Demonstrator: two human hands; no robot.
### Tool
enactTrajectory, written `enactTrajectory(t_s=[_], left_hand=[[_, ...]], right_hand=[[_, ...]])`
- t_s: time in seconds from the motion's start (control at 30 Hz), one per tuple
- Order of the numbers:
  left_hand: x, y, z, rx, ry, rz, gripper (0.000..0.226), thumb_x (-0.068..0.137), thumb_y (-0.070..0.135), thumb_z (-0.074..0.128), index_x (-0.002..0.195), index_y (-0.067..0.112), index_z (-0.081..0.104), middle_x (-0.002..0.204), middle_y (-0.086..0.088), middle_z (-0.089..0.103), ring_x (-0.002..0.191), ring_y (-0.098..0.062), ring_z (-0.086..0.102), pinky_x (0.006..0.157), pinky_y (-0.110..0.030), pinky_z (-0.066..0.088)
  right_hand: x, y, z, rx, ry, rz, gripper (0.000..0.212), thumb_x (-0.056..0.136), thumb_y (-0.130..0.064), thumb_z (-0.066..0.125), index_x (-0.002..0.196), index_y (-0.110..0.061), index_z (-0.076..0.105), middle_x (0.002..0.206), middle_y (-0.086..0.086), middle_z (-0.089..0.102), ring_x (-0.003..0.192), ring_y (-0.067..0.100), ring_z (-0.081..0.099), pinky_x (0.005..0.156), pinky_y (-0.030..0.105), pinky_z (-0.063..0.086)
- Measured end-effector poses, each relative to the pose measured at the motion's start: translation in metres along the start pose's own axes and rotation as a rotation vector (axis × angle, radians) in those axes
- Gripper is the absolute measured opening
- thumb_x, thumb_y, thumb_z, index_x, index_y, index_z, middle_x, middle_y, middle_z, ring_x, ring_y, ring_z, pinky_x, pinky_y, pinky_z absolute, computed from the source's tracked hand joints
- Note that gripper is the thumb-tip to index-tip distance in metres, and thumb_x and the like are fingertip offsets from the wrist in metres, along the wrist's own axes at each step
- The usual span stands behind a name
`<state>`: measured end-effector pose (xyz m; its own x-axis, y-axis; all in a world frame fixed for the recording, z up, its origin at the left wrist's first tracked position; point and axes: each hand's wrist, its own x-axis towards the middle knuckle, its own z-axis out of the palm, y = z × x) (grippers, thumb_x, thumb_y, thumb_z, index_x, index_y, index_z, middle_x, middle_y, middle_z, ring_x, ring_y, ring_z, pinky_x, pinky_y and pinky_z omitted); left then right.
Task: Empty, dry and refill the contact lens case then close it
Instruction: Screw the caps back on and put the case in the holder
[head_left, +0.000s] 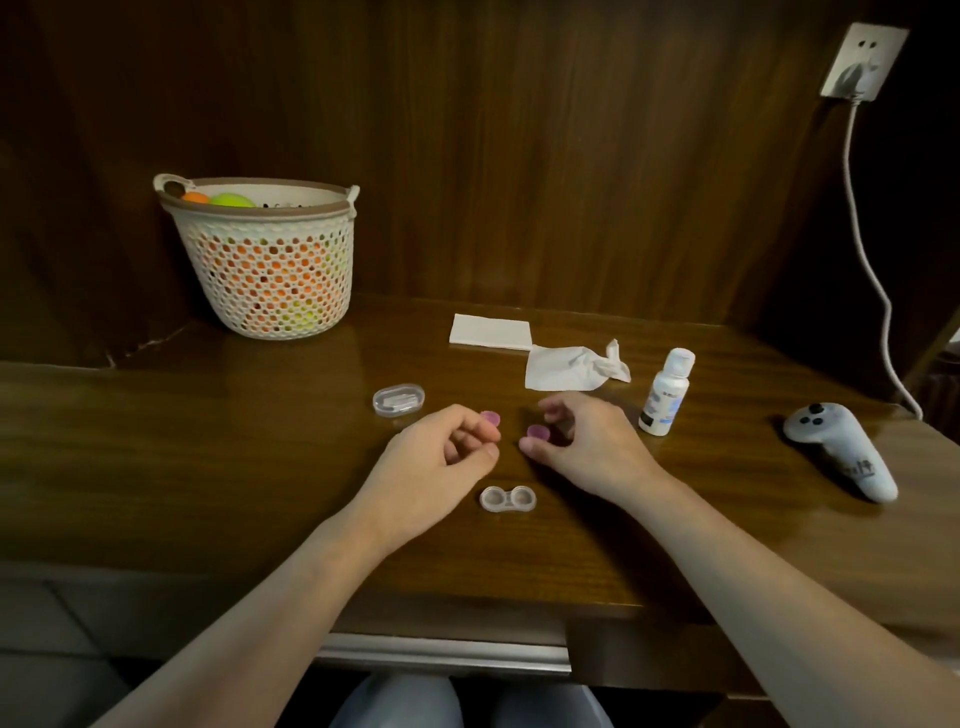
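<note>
While both caps are off, the clear plastic twin-well contact lens case (507, 500) sits on the brown wooden desk (208, 467) at 6 o'clock of the hands, just below and between them, touching neither

Left hand (441, 449): fingers curled, pinching a small round purple screw cap (490, 417) at its fingertips. Right hand (582, 439): likewise pinching the second purple cap (536, 432) between thumb and fingers. Caps sit near each other, apart

Case look: two shallow round wells joined by a bridge, translucent, open upward. Whether fluid is in the wells, cannot tell from here

Judgement: closing stage likely, since the white squeeze bottle of solution (665, 393) stands capped at 3 o'clock of the right hand, and a crumpled white tissue (571, 366) lies at 12 o'clock

To do it well: bring each cap down flat over its own well, seat the thread before turning, steady the case with spare fingers so it does not skid or tip. Turn snug, not forced

Also present: folded white napkin (491, 331) at 12 o'clock, small clear oval box (398, 399) at 10 o'clock of the left hand
</note>
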<state>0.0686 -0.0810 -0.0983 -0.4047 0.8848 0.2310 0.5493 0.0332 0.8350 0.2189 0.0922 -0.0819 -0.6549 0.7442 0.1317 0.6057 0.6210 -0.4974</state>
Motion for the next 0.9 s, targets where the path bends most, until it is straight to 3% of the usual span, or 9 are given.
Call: enactTrajectory(t_s=[0.2,0.3,0.37,0.43,0.5,0.57,0.73,0.9], left_hand=[[-0.002,0.001,-0.004,-0.012,0.0,-0.032,0.014,0.1,0.025,0.07,0.111,0.034,0.072,0.101,0.015,0.07,0.084,0.005,0.062,0.069,-0.011,0.05],[-0.005,0.002,-0.005,0.009,-0.016,-0.024,0.013,0.1,0.026,0.07,0.11,0.034,0.074,0.098,0.016,0.07,0.084,0.006,0.061,0.068,-0.011,0.049],[-0.007,0.003,-0.004,0.038,-0.024,-0.005,0.013,0.099,0.027,0.071,0.108,0.035,0.075,0.095,0.016,0.071,0.082,0.006,0.062,0.067,-0.011,0.048],[-0.008,0.005,-0.003,0.068,-0.034,0.012,0.012,0.099,0.029,0.072,0.107,0.036,0.075,0.092,0.016,0.071,0.08,0.001,0.063,0.075,-0.018,0.05],[-0.009,0.007,-0.003,0.098,-0.048,0.006,0.012,0.098,0.03,0.072,0.108,0.036,0.075,0.093,0.015,0.071,0.081,-0.005,0.063,0.092,-0.036,0.052],[-0.01,0.008,-0.004,0.111,-0.049,-0.004,0.012,0.098,0.031,0.072,0.109,0.035,0.075,0.093,0.015,0.071,0.082,-0.008,0.063,0.101,-0.047,0.05],[-0.011,0.009,-0.004,0.096,-0.027,0.0,0.013,0.099,0.029,0.071,0.11,0.035,0.074,0.093,0.014,0.071,0.082,-0.009,0.064,0.091,-0.037,0.056],[-0.012,0.011,-0.003,0.13,-0.04,-0.007,0.013,0.097,0.03,0.074,0.109,0.035,0.073,0.094,0.015,0.071,0.087,-0.01,0.065,0.107,-0.057,0.049]], right_hand=[[0.008,-0.007,0.005,-0.014,-0.017,-0.022,0.043,0.094,-0.038,0.081,0.134,-0.032,0.068,0.127,-0.008,0.071,0.1,0.003,0.06,0.078,0.018,0.047],[0.006,-0.003,0.004,-0.045,-0.004,-0.047,0.032,0.098,-0.031,0.077,0.13,-0.032,0.072,0.123,-0.01,0.071,0.098,0.003,0.06,0.083,0.017,0.047],[0.001,0.001,0.003,-0.028,0.027,-0.057,0.033,0.1,-0.028,0.075,0.133,-0.032,0.071,0.117,-0.012,0.069,0.092,-0.001,0.058,0.077,0.012,0.043],[-0.006,0.005,0.001,-0.017,0.086,-0.091,0.031,0.102,-0.027,0.072,0.132,-0.033,0.073,0.115,-0.016,0.065,0.09,-0.006,0.054,0.073,0.007,0.037],[-0.014,0.009,-0.001,0.006,0.151,-0.123,0.026,0.101,-0.03,0.072,0.126,-0.036,0.076,0.112,-0.02,0.06,0.091,-0.008,0.051,0.074,0.007,0.035],[-0.024,0.012,-0.005,0.069,0.203,-0.112,0.022,0.099,-0.034,0.074,0.121,-0.038,0.077,0.111,-0.02,0.059,0.093,-0.006,0.053,0.077,0.011,0.04],[-0.046,0.016,-0.008,0.273,0.243,-0.035,0.017,0.095,-0.034,0.079,0.11,-0.039,0.074,0.116,-0.014,0.068,0.1,0.003,0.066,0.083,0.019,0.054],[-0.058,0.016,-0.011,0.37,0.231,-0.006,0.018,0.092,-0.037,0.081,0.109,-0.039,0.075,0.109,-0.018,0.073,0.101,0.003,0.069,0.085,0.023,0.059]])
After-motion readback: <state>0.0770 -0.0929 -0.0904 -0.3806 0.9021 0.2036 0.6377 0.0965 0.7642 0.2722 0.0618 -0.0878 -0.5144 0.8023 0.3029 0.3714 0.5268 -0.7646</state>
